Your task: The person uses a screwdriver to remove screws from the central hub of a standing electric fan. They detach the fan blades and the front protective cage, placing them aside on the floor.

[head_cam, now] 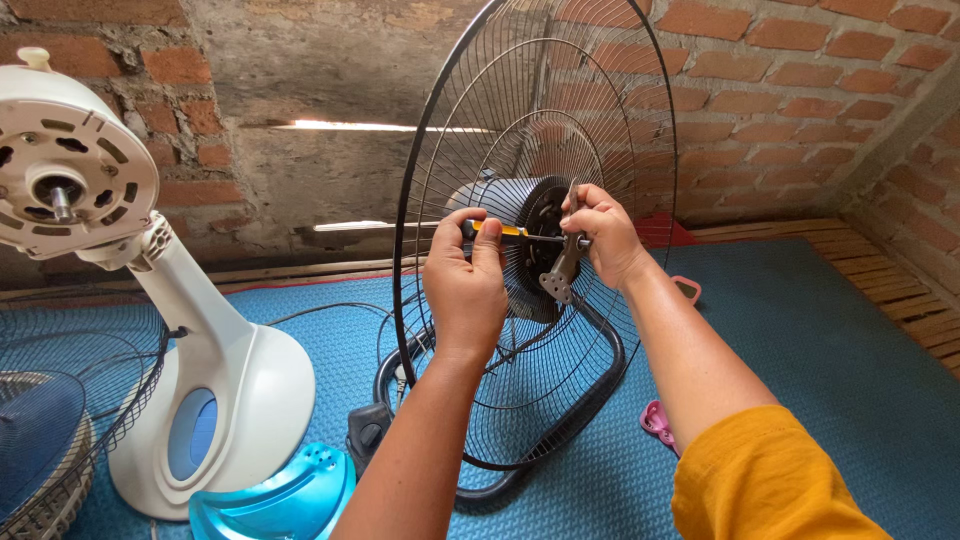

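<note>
1. The left hand is curled closed around the handle of a screwdriver; a short yellow and black stretch of the handle and its thin steel shaft show past the fingers, lying level and pointing right.
2. The right hand pinches a flat grey metal bracket between thumb and fingers. The bracket is a narrow, angular plate with small round holes near its lower end, and it hangs tilted just in front of the motor.
3. The screwdriver's tip meets the upper part of the bracket, right at the right hand's fingers.
4. Behind both hands stands a black wire fan guard, a large round cage of thin radial spokes inside a thicker rim, upright on the mat.
5. The dark, ribbed, cylindrical motor housing sits at the guard's centre.
6. To the left stands a white plastic fan stand, smooth and curved, its bare motor head showing a metal shaft.
7. A glossy turquoise plastic cover lies at its base.
8. Everything rests on a blue textured mat, bounded by rough red brick walls.
</note>
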